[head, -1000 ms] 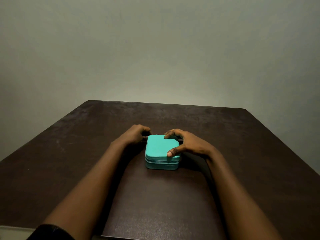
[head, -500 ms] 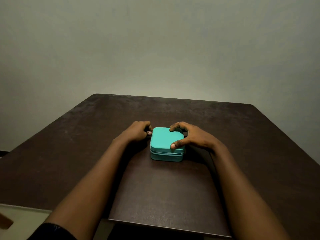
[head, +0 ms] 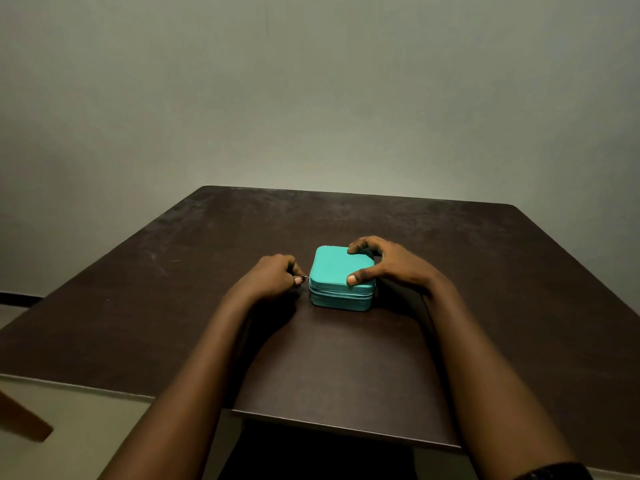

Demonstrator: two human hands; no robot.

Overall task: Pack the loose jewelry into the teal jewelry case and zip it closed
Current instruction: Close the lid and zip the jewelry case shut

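Observation:
The teal jewelry case [head: 337, 271] sits with its lid down in the middle of the dark brown table [head: 173, 289]. A zip line runs along its front side. My right hand [head: 388, 263] rests over the case's right side, thumb on the front edge of the lid and fingers on the far corner. My left hand [head: 273, 278] is at the case's left side, fingers pinched on the small metal zipper pull [head: 304, 278] near the front left corner. No loose jewelry is in sight.
A plain grey-green wall stands behind the table. The table's near edge [head: 329, 424] runs close to my body, with pale floor and a brown wooden piece [head: 20, 420] at the lower left.
My left hand has drawn the zipper pull from the far left corner toward the front left corner. The view has tilted up, so the case sits higher in the picture.

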